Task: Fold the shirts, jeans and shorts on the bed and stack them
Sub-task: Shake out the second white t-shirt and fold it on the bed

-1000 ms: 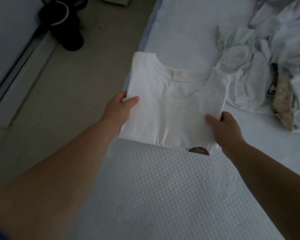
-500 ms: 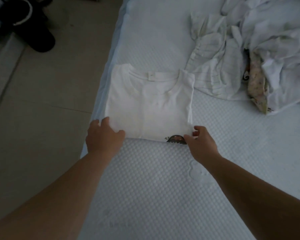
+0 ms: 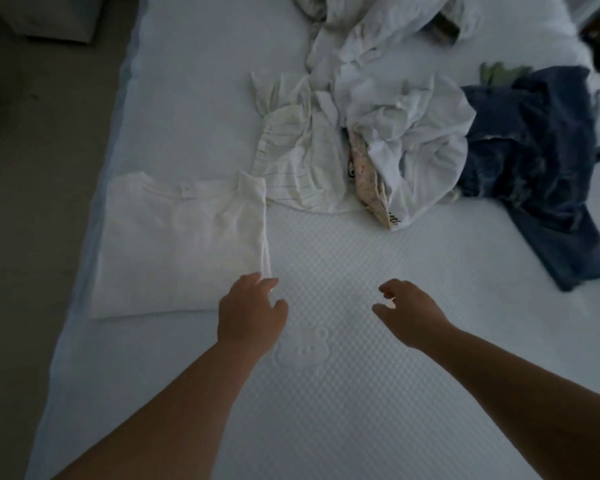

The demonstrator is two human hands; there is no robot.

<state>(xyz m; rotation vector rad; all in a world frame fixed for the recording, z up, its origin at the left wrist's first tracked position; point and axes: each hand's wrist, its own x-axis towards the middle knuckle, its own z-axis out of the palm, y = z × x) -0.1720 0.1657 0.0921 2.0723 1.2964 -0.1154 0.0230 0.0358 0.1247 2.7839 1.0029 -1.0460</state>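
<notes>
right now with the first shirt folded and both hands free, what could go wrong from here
1. The folded white shirt lies along the left edge of the bed; a stack built there could tip onto the floor.
2. The left hand is close to the shirt's right corner and might drag the fold open.
3. The unfolded white clothes are tangled and overlap the jeans; pulling one piece may drag others along.

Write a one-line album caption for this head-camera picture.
Both hands, left and right, hover empty beside a folded white shirt; crumpled clothes wait on the bed.
</notes>
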